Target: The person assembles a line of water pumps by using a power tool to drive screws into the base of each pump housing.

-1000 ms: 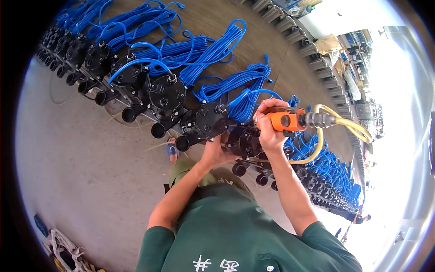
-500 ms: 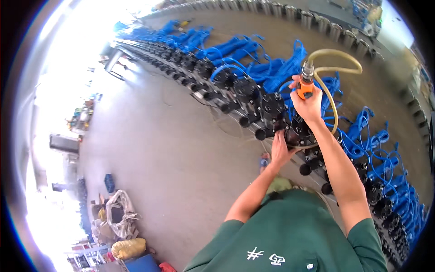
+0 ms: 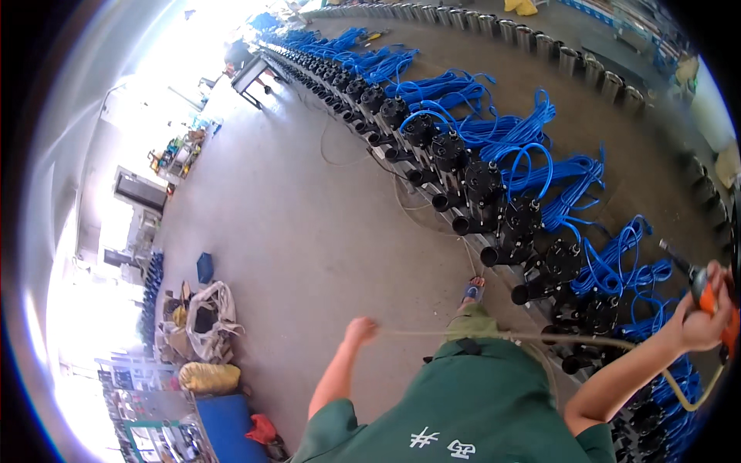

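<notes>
Lining floor, black pumps, blue cables, sacks

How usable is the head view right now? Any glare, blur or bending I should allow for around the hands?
Head view: strong daylight glare washes out the upper left and left rim; the fisheye bends the row of black pumps and blue hoses into an arc; the right hand with the orange tool sits stretched at the right rim; the left hand looks slightly soft against the concrete floor.
</notes>
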A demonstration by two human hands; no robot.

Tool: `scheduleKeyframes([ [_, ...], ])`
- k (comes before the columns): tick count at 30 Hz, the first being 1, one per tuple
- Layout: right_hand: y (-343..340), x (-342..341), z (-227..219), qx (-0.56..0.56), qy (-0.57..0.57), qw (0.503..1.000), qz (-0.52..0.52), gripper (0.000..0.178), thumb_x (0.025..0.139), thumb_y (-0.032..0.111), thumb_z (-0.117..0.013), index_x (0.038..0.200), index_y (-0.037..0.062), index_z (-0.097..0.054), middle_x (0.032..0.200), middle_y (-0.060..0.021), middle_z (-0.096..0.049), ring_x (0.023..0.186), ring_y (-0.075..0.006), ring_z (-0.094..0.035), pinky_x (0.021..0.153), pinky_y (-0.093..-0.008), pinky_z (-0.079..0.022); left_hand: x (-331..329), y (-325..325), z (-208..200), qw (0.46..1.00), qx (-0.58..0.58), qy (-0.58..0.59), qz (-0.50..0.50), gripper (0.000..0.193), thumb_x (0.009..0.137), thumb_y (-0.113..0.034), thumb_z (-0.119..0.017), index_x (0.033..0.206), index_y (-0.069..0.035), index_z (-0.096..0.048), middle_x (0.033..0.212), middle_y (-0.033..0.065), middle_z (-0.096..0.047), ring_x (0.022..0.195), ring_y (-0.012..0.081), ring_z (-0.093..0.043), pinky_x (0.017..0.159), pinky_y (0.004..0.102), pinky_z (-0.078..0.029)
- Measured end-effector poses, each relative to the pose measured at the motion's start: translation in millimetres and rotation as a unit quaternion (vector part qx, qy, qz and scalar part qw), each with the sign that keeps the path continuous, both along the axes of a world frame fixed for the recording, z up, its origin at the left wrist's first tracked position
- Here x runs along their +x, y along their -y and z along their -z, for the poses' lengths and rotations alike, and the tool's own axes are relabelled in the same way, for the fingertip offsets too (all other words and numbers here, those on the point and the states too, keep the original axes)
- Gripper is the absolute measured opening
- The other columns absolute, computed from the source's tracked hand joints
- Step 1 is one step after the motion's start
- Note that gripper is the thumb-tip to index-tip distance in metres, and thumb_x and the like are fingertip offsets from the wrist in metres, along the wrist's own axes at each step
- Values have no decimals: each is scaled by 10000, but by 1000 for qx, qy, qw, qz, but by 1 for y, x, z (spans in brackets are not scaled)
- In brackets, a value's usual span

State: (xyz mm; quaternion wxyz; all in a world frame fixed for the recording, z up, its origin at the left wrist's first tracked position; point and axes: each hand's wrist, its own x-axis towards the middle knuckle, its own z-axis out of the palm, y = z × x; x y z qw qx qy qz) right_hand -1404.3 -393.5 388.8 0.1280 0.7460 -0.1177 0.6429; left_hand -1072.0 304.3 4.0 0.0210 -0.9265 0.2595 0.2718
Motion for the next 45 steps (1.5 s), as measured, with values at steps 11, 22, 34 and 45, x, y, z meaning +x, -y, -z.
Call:
scheduleKeyframes([
  [11,-137,141,22,422,287,542,-668,463,812,76,-535,1251,-73,-537,1104,-124,-537,760,-123,-526,745,-314,-421,-372,-89,14,895,57,-253,-363,298,929,-322,-638,998,-47,-731,789,186,-703,732,310,-687,666,456,-549],
  [22,-112,147,15,391,241,718,-523,449,806,96,-503,1216,-86,-528,980,-228,-555,768,-204,-536,726,-400,-485,-179,-33,20,923,-92,-240,-286,532,736,68,-565,1206,-147,-694,905,119,-712,752,238,-652,659,396,-538],
  [34,-142,129,60,491,114,776,-379,391,759,4,-571,1148,-2,-527,914,-165,-556,603,-173,-540,565,-325,-503,-67,441,-32,867,-486,-101,46,209,844,-62,-729,1044,-4,-717,895,142,-699,758,272,-706,691,360,-555],
  [45,-150,179,117,600,26,704,-379,300,820,-63,-600,1114,-25,-553,938,-118,-650,712,-130,-615,661,-268,-533,-69,462,-17,833,-539,-86,85,180,894,-29,-641,1061,-15,-704,910,158,-649,794,393,-654,672,450,-528],
])
